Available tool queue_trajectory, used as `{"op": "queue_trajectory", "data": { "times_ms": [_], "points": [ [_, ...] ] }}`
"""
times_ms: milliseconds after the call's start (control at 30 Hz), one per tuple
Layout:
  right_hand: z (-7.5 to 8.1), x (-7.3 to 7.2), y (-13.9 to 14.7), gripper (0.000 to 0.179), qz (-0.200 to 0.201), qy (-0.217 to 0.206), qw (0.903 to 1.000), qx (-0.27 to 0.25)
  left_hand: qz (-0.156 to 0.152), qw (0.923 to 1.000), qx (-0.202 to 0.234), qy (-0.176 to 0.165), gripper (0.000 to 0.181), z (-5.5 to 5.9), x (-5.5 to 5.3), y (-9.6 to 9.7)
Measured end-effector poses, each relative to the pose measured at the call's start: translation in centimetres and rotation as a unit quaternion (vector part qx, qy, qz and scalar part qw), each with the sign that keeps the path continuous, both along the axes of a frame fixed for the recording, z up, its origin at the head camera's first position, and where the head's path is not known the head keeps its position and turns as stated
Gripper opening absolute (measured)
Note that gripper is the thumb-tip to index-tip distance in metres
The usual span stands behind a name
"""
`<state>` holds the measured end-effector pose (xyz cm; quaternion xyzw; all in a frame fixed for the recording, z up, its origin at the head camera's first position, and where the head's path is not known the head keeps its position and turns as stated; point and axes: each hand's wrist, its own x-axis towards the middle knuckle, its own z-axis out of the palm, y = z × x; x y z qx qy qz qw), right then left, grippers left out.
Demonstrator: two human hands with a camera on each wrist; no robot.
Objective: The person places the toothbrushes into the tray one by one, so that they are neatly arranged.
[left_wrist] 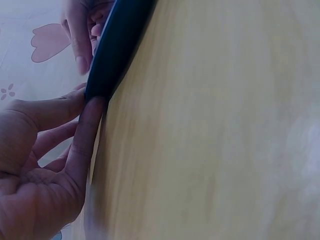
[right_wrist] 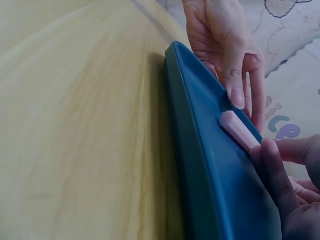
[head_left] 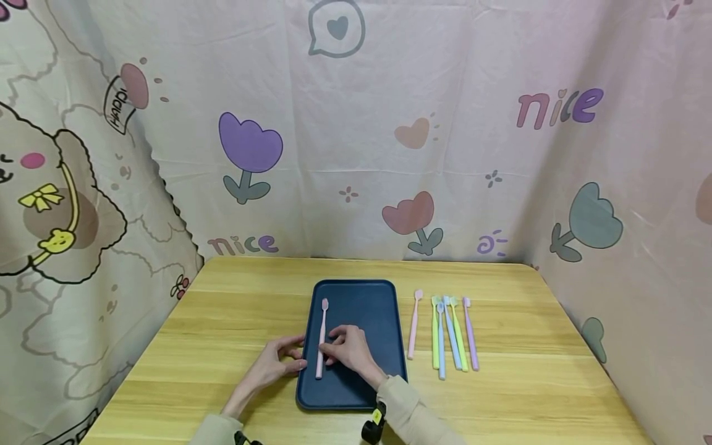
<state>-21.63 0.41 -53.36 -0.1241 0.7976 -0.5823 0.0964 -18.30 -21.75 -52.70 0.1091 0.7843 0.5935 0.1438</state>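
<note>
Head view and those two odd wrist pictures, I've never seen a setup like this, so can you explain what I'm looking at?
There's no robot here, just a person's bare left hand and right hand. The head picture looks forward and down from a camera worn on the head; the other two come from cameras worn on the wrists, so they look closer and tilted. On the wood-grain table lies a dark blue tray, with six toothbrushes to its right: two green, two blue, one pink, one purple. The right hand pinches another pink toothbrush along the tray's left side, while the left hand touches the tray's left edge.
</note>
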Motion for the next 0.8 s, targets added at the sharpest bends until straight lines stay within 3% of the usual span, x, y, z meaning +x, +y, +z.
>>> {"op": "queue_trajectory", "data": {
  "times_ms": [467,800],
  "points": [
    [0.4,0.5,3.6,0.039,0.021,0.030,0.9990,-0.026,0.001,0.9998,0.019,0.001,0.068,-0.2,0.2,0.0],
    [1.0,1.0,10.3,0.040,-0.027,0.044,0.9934,-0.102,0.004,0.9997,0.018,0.014,0.069,-0.3,0.1,-0.1]
  ]
}}
